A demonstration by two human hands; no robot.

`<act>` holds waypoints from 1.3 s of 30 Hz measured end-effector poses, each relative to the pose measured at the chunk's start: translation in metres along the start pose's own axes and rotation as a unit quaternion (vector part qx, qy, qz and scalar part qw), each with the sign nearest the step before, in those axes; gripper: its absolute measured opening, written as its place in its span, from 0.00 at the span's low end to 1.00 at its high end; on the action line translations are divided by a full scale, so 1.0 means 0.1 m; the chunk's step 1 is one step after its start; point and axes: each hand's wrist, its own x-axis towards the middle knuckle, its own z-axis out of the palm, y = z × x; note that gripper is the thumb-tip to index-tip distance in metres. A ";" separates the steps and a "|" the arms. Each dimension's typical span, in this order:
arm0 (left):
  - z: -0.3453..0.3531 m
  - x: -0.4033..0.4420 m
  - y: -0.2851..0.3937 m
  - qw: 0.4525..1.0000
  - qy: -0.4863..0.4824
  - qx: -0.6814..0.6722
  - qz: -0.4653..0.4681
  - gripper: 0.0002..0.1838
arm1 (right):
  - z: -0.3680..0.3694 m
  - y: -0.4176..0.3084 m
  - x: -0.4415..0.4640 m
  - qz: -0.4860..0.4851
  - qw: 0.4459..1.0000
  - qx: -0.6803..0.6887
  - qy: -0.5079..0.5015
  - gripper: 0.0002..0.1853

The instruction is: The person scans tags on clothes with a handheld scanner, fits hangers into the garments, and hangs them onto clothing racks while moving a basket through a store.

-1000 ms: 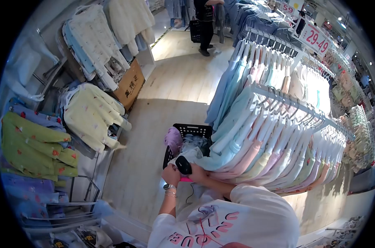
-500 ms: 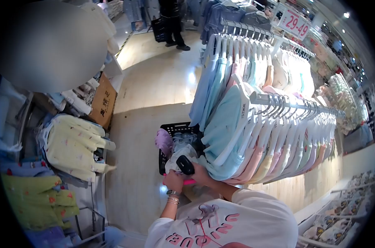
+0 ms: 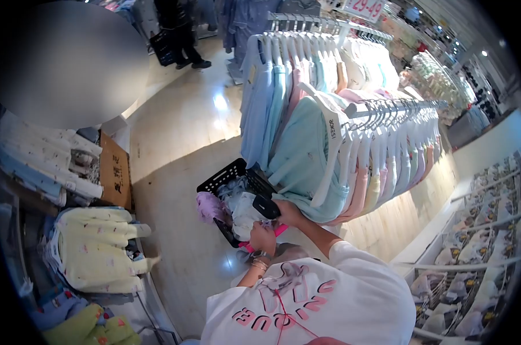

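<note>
A black shopping basket [image 3: 221, 177] with a pink handle [image 3: 281, 230] is in front of me. White and pale blue clothing [image 3: 242, 208] lies in it, and a purple fluffy item [image 3: 210, 207] hangs over its left side. My left hand [image 3: 262, 237], with a watch and bracelets at the wrist, is closed over the handle's middle, beside the white clothing. A black rounded handheld device [image 3: 265, 207] is gripped in my right hand [image 3: 288, 213], above the basket's right side. My right fingers are partly hidden behind the device.
To the right stands a rack of pastel clothes on hangers [image 3: 387, 155], its mint garment [image 3: 300, 149] close to my right arm. A yellow garment [image 3: 96, 244] and a cardboard box [image 3: 115, 169] are on the left. Wire shelves [image 3: 461, 253] line the right. A person [image 3: 177, 29] stands far ahead.
My view has turned, so the rack sits further left and higher. The basket is tilted at a different angle. Both hands appear further right, the right one still holding the device.
</note>
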 end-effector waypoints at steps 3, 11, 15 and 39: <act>-0.06 0.02 -0.02 1.000 -0.019 0.001 0.018 0.15 | 0.02 -0.05 -0.03 0.042 0.998 0.037 -0.010 0.22; -0.15 0.14 -0.16 0.995 -0.054 -0.016 0.083 0.15 | -0.02 -0.14 0.00 0.039 0.999 -0.026 -0.025 0.23; -0.20 0.13 -0.11 0.997 -0.056 0.019 0.059 0.15 | 0.07 -0.03 0.01 0.021 1.000 -0.018 -0.015 0.23; -0.03 -0.55 -0.72 0.986 -0.004 0.149 0.069 0.12 | 0.47 0.10 -1.05 -0.038 0.992 0.104 -0.060 0.16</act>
